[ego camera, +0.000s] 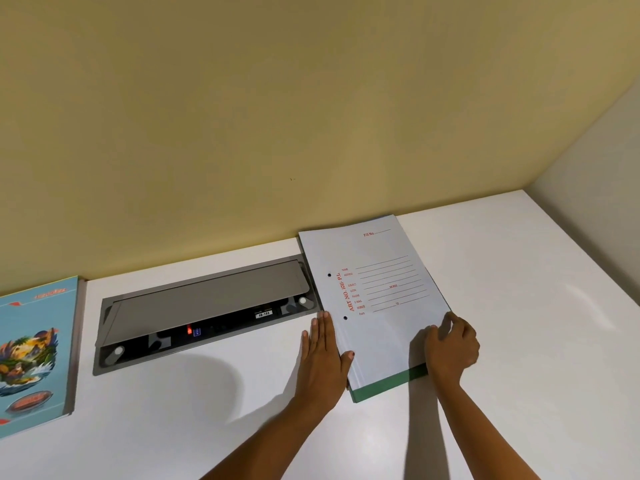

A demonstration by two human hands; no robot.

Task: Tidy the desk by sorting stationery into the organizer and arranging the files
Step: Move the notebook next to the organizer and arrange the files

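Pale file [381, 306] lies on a green file [384, 388], right of centre on the white desk [519, 306]. Left hand [322, 358]: fingers straight along the pale file's left edge, thumb on its cover. Right hand [452, 348]: fingers curled, gripping its right edge. Cable hatch [207, 306] and notebook [34, 348] lie at left.

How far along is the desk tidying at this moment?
Done: the white file lies on the green file. In hand: the left hand presses flat against their left edge and the right hand curls its fingers over the right edge, seemingly squaring them. Left: the notebook lies apart, far left on the desk; no organizer or stationery is in view, so sorting cannot be judged.
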